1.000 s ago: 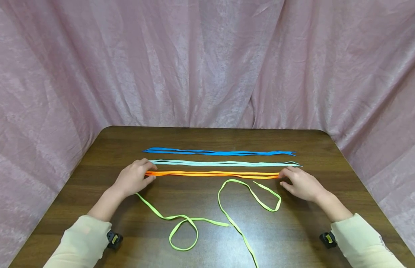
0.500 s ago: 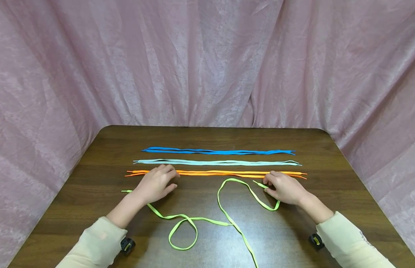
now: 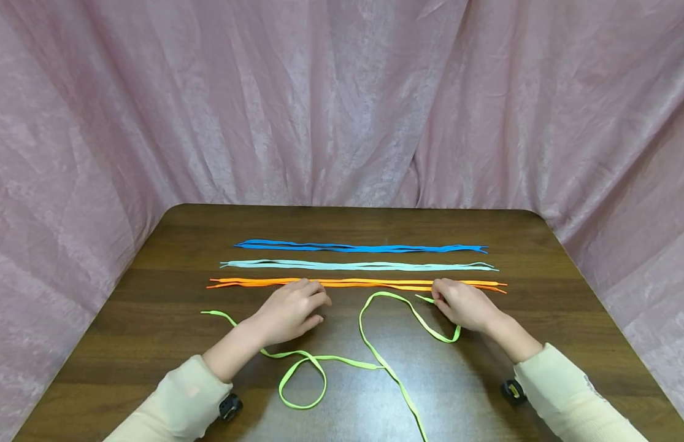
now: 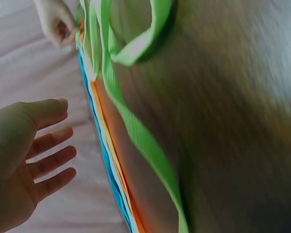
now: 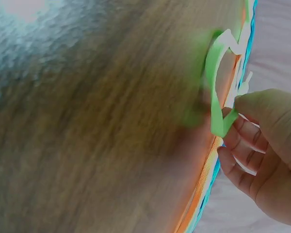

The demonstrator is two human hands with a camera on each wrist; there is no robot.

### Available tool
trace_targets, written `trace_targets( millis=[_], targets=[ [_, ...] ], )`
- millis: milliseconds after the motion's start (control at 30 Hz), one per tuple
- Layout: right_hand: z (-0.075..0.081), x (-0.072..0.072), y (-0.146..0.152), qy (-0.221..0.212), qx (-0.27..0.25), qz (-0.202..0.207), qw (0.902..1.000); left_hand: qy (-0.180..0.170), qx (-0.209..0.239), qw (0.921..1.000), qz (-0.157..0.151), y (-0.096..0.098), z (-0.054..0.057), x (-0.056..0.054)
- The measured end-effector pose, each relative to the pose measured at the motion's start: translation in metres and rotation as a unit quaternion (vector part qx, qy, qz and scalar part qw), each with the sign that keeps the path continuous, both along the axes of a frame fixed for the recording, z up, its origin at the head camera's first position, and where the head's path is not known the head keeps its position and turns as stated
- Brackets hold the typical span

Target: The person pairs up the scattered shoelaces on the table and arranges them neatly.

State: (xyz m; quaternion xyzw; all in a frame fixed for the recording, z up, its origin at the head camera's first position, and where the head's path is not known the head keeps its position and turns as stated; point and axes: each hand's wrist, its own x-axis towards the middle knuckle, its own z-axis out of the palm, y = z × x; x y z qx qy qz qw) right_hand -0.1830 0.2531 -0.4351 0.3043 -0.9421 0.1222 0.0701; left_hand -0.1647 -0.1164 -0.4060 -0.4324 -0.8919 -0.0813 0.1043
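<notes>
A lime-green shoelace (image 3: 347, 362) lies in loose loops across the near part of the table. My right hand (image 3: 465, 306) pinches it close to one tip; in the right wrist view the green shoelace (image 5: 215, 87) bends up to the thumb and fingertips. My left hand (image 3: 291, 310) hovers with relaxed fingers and nothing in them, its fingertips spread in the left wrist view. Beyond the hands, a pair of orange shoelaces (image 3: 375, 283) is stretched out sideways, partly covered by both hands in the head view.
Light-blue shoelaces (image 3: 319, 265) and blue shoelaces (image 3: 286, 245) lie straight behind the orange ones, roughly parallel. The brown wooden table (image 3: 154, 344) ends at a pink curtain (image 3: 342, 104). One end of the green lace runs out of the near edge of the view.
Both hands have let go of the orange shoelaces and moved inward. My left hand has travelled right towards the middle; my right hand has come left and taken hold of the green shoelace.
</notes>
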Motion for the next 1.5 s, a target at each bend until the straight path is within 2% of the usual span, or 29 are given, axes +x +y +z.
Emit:
trace_targets(
  millis=[233, 367, 533, 700, 967, 1233, 1500],
  targets=[
    [0.004, -0.005, -0.002, 0.032, -0.029, 0.022, 0.9988, 0.025, -0.005, 0.9986, -0.047, 0.024, -0.003, 0.008],
    [0.004, -0.008, -0.002, 0.054, -0.039, 0.035, 0.9972, 0.037, -0.024, 0.9966, -0.070, 0.040, -0.002, 0.015],
    [0.005, -0.011, -0.001, 0.056, -0.039, 0.030, 0.9972, 0.039, -0.056, 0.9926, -0.100, 0.062, 0.001, 0.025],
    [0.006, -0.012, -0.002, 0.057, -0.042, 0.029, 0.9971, 0.056, -0.082, 0.9846, -0.144, 0.083, 0.001, 0.036],
    [0.007, -0.012, -0.004, 0.054, -0.048, 0.021, 0.9971, 0.076, -0.107, 0.9707, -0.202, 0.109, -0.007, 0.050],
    [0.007, -0.011, -0.005, 0.038, -0.044, 0.013, 0.9982, 0.072, -0.135, 0.9584, -0.241, 0.127, -0.010, 0.065],
    [0.005, -0.010, -0.005, 0.043, -0.046, 0.014, 0.9979, 0.111, -0.163, 0.9449, -0.261, 0.138, -0.016, 0.076]
  ],
)
